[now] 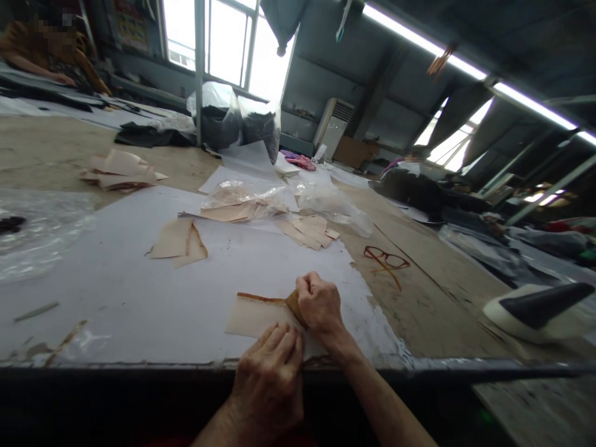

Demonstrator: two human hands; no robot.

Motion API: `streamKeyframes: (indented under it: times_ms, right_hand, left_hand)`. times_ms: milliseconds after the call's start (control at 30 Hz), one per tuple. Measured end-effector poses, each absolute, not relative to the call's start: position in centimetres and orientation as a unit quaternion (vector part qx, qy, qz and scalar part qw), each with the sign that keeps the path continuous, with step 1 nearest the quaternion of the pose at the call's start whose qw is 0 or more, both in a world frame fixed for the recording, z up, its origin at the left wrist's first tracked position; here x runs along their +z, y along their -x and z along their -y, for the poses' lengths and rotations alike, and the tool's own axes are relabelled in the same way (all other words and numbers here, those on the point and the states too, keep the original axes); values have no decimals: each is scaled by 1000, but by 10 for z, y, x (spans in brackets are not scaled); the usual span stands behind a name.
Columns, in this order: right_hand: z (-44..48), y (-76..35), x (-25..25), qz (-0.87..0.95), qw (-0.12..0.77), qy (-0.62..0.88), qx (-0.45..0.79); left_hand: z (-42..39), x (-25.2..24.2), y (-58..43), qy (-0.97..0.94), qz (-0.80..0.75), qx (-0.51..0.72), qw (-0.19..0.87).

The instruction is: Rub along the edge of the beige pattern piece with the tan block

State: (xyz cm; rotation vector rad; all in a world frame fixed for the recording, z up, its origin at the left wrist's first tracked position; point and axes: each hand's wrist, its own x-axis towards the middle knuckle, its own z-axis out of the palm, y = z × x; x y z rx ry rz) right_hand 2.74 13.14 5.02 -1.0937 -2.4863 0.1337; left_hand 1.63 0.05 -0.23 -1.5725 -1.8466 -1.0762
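Note:
A pale tan flat piece (254, 315) with a glue-coloured brown top edge lies on white paper (139, 292) near the table's front edge. My left hand (272, 379) rests fingers-down on the piece's near corner, pressing it flat. My right hand (320, 305) is closed in a fist around a small brown tool or brush (295, 305), whose tip meets the piece's right edge. What exactly the tool is cannot be made out.
More tan pieces lie in small stacks (179, 242) (307, 231), some under clear plastic (242, 202). Brown glasses (385, 259) rest to the right. A white and black object (535, 307) sits far right. Other people work at the back left (51, 49) and right (410, 177).

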Motion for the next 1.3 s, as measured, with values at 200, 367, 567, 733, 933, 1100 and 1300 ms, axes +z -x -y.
streamKeyframes:
  times_ms: [200, 367, 567, 733, 933, 1100, 1300]
  right_hand:
    - [-119, -13, 43, 912, 141, 381, -58]
    - [-129, 7, 43, 866, 154, 476, 17]
    - [-148, -9, 50, 835, 194, 491, 156]
    - [-131, -30, 47, 905, 169, 385, 63]
    - [-123, -3, 42, 905, 145, 399, -5]
    - [-146, -2, 48, 833, 191, 503, 127]
    - [-135, -26, 45, 893, 176, 406, 86]
  left_hand:
    - [-1, -2, -16, 570, 674, -408, 233]
    - [-1, -1, -18, 571, 677, -398, 237]
    - [1, -2, -17, 575, 677, -389, 244]
    - [0, -6, -16, 577, 671, -396, 245]
    - [-2, -9, -17, 567, 674, -399, 257]
    - [-1, -9, -17, 573, 671, -382, 274]
    - [-1, -10, -17, 578, 670, -385, 263]
